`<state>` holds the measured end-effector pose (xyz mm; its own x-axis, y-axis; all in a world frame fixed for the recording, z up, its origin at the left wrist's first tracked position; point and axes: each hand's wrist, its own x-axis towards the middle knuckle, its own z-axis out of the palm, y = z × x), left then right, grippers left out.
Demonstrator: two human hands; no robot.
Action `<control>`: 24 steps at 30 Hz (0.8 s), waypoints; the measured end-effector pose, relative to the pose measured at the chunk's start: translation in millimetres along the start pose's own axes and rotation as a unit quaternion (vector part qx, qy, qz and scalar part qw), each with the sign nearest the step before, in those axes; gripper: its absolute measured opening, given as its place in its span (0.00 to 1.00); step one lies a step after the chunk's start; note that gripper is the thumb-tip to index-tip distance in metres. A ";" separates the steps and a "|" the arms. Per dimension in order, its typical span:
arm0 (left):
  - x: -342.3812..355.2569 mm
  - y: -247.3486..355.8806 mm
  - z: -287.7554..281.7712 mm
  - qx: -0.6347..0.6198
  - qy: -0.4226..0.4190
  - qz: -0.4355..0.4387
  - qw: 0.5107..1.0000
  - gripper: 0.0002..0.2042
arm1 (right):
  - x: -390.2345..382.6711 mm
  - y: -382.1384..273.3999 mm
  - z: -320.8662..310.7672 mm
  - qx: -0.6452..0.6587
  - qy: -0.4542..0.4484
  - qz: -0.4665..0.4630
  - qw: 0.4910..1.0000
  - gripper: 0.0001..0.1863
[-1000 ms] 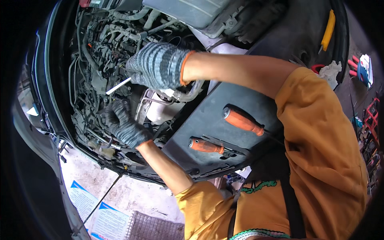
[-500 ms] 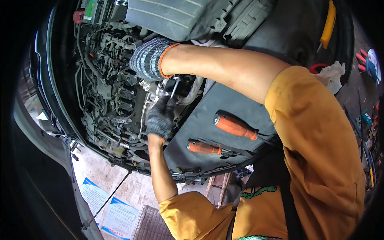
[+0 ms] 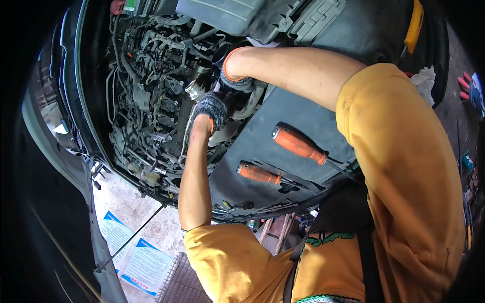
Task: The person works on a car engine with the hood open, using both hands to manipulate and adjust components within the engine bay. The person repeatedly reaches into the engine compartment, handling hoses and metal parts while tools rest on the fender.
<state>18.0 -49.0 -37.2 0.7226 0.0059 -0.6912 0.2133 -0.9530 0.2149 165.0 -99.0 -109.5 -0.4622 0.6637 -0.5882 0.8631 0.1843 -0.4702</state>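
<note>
Both my hands wear grey knitted gloves with orange cuffs and reach into the engine bay [image 3: 146, 101], close together. My left hand [image 3: 211, 108] is beside a shiny metal pipe fitting [image 3: 195, 90], its fingers running into shadow. My right hand [image 3: 236, 81] reaches down just beyond it, next to the open end of a dark round duct [image 3: 221, 53], with its fingers out of sight. What either hand grips, if anything, is hidden. A light-coloured curved hose [image 3: 248, 107] runs just right of my hands.
Two orange-handled screwdrivers [image 3: 299, 144] [image 3: 258, 172] lie on the dark panel [image 3: 290, 121] near my body. A yellow-handled tool [image 3: 414, 28] lies at the far right, with a crumpled white cloth [image 3: 424, 83] nearer. A thin prop rod [image 3: 132, 237] stands at the lower left.
My right hand has moved right and down, deeper among the parts, uncovering the pipe fitting and duct. My left hand has moved up toward it. The thin shiny rod between them no longer shows.
</note>
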 end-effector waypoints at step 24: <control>13.9 -5.7 24.9 0.007 0.067 -0.056 0.996 0.21 | -35.2 -8.9 2.9 -0.042 -0.043 -0.057 0.997 0.21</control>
<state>10.5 -51.0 -65.2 0.7765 0.1524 -0.6115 0.2895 -0.9481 0.1312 173.0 -126.1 -86.5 -0.5712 0.5705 -0.5901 0.8160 0.3173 -0.4831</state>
